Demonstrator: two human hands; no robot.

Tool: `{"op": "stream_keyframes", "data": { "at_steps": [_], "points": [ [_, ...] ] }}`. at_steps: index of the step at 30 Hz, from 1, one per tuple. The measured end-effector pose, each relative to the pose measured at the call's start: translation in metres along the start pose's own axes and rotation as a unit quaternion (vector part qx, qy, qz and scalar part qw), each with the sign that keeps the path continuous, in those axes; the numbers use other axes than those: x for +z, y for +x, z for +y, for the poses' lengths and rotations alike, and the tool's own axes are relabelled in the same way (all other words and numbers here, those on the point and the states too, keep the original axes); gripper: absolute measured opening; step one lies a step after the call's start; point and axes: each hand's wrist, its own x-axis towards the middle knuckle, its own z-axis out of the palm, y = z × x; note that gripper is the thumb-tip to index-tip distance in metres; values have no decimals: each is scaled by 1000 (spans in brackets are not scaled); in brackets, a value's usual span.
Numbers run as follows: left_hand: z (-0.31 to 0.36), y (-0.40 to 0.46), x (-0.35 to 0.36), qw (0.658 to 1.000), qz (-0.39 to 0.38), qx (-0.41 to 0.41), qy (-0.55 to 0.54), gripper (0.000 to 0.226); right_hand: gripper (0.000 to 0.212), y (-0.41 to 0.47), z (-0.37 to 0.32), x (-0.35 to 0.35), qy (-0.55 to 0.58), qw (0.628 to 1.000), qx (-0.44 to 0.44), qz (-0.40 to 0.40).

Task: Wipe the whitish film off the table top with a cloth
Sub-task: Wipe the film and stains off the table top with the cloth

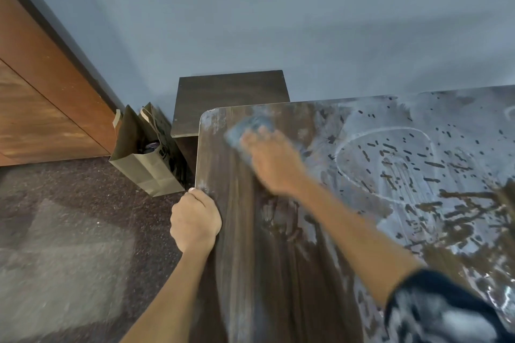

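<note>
A dark wooden table top [278,273] fills the right half of the head view. Whitish film [404,147] with streaks and dark specks covers its right part, while the left strip shows bare dark wood. My right hand [271,160] presses a bluish cloth [248,127] flat on the table near the far left corner; hand and cloth are motion-blurred. My left hand [195,221] grips the table's left edge, fingers curled over it.
A brown paper bag [142,156] stands on the speckled floor by the table's far left corner. A dark low cabinet [228,100] sits against the blue wall behind the table. Wooden panelling [41,97] runs along the left.
</note>
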Motion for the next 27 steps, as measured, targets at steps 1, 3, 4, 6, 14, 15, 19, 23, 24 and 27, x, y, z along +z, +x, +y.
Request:
{"op": "stream_keyframes", "data": {
  "at_steps": [1, 3, 4, 6, 14, 15, 19, 23, 24, 27],
  "points": [
    [0, 0, 0, 1000, -1, 2, -2, 50, 47, -31, -20, 2, 19, 998, -57, -22],
    [0, 0, 1, 1000, 0, 1, -5, 50, 47, -86, -31, -9, 60, 992, -105, -40],
    [0, 0, 1, 1000, 1, 1, -5, 50, 48, -99, -20, -15, 52, 993, -99, -30],
    [-2, 0, 2, 1000, -1, -1, -6, 50, 52, -100, 20, -26, 17, 1000, -20, 2],
    [-4, 1, 3, 1000, 0, -5, -13, 51, 49, -62, 2, -13, -17, 998, 63, 10],
    [-4, 0, 2, 1000, 1, 0, -14, 51, 50, -92, -25, -9, -2, 1000, -17, -11],
    [-6, 1, 2, 1000, -2, 12, -12, 50, 48, -171, -30, -21, 20, 992, -111, -64],
    [-9, -1, 2, 1000, 9, 26, 7, 47, 47, -125, 50, -37, -31, 995, 95, -20],
    [-9, -5, 2, 999, 20, 42, 18, 44, 48, -107, 63, -38, -31, 988, 146, -33],
    [-11, -18, 0, 992, 55, 105, 48, 32, 50, -83, 42, -31, -10, 983, 182, -20]
  ]
}}
